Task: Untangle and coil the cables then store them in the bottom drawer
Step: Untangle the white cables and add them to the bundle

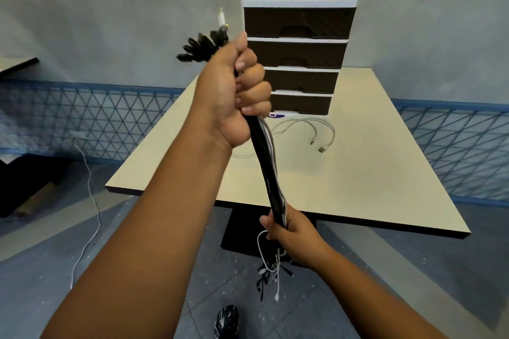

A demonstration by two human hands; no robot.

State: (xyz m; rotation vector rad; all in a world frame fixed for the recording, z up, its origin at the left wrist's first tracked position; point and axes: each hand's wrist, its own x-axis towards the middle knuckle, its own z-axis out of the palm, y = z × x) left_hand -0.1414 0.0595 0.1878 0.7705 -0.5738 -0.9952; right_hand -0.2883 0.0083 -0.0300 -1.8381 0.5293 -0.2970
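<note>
A straight bundle of black and white cables (268,170) is stretched between my hands in front of the table. My left hand (237,91) is raised and clenched around the bundle's upper part, with several black plugs and one white plug fanning out above the fist. My right hand (289,231) grips the bundle lower down, near the table's front edge, and the loose cable ends dangle below it toward the floor. A brown and white drawer unit (300,44) with several drawers stands on the table; its bottom drawer (301,104) is closed. One white cable (305,129) lies loose on the table.
The cream table (358,173) stands on a black pedestal base. Another white cord (88,201) trails across the grey floor at left. A blue lattice band runs along the wall. A black shoe (227,322) shows at the bottom. A dark table corner sits at far left.
</note>
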